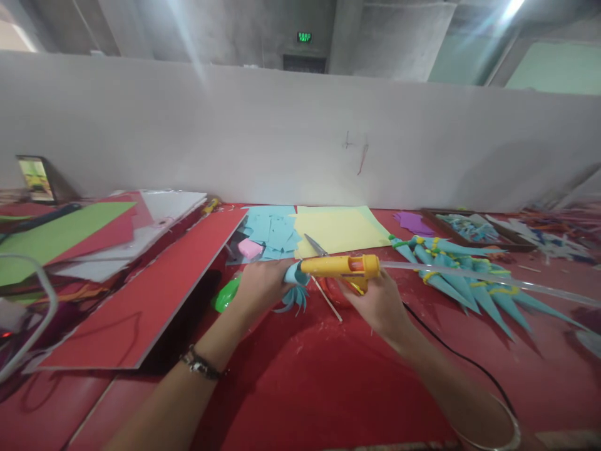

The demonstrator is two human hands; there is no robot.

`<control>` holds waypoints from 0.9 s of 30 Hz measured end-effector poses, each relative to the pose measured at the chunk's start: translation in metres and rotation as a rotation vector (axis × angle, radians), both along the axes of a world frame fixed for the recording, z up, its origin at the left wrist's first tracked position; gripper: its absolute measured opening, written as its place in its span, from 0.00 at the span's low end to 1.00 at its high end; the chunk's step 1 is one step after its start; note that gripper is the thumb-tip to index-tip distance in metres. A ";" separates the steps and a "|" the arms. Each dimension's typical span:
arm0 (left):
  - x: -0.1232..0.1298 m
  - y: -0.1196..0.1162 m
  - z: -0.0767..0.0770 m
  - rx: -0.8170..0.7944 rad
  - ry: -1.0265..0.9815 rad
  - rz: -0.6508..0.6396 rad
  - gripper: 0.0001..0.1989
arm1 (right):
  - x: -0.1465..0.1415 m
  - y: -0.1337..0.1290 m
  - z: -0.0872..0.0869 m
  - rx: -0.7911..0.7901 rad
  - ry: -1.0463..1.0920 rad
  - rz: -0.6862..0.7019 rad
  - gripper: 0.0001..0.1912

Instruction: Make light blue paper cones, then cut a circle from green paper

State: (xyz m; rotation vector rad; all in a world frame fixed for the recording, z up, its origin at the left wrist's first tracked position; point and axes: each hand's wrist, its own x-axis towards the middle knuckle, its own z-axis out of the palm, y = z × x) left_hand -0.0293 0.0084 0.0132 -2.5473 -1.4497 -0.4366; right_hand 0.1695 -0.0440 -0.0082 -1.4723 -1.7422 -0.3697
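Observation:
My right hand (378,304) is wrapped round the handle of a yellow glue gun (340,267), which points left. A long clear glue stick (469,273) runs out of its back end to the right. In my left hand (263,282) is a curled light-blue paper piece (295,274), touching or very close to the gun's nozzle. Below it hangs a blue paper fringe (295,299); whether the two are joined I cannot tell. A thin wooden stick (327,299) lies beneath the gun. Behind the gun, a pointed metal tool (315,245) rests by the yellow paper.
Blue paper pieces (272,232) and yellow sheets (338,228) lie at the back. Blue paper cones (462,279) spread at right before a tray (511,241). A red board (154,300) slants at left near a green object (228,294). A black cable (462,356) trails right.

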 end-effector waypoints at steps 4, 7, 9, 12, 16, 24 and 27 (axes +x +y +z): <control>-0.001 -0.001 0.001 -0.002 0.007 -0.007 0.10 | -0.002 0.000 -0.001 0.047 -0.069 0.053 0.11; -0.002 -0.001 0.003 -0.009 0.044 0.014 0.09 | -0.003 -0.001 -0.001 0.118 -0.106 0.086 0.10; -0.003 -0.001 0.005 -0.012 0.066 0.033 0.09 | -0.002 -0.001 0.000 0.119 -0.110 0.081 0.09; -0.004 0.000 0.005 -0.009 0.078 0.052 0.10 | 0.000 -0.002 0.002 0.058 -0.100 0.071 0.08; -0.003 0.000 0.003 -0.010 0.060 0.012 0.11 | 0.002 -0.003 0.003 -0.026 -0.063 0.092 0.08; -0.001 -0.001 0.003 -0.046 0.046 0.037 0.13 | 0.001 0.001 -0.001 -0.063 0.011 -0.010 0.06; -0.001 -0.001 0.004 -0.044 0.068 0.056 0.13 | 0.001 0.001 -0.001 -0.067 0.009 -0.040 0.05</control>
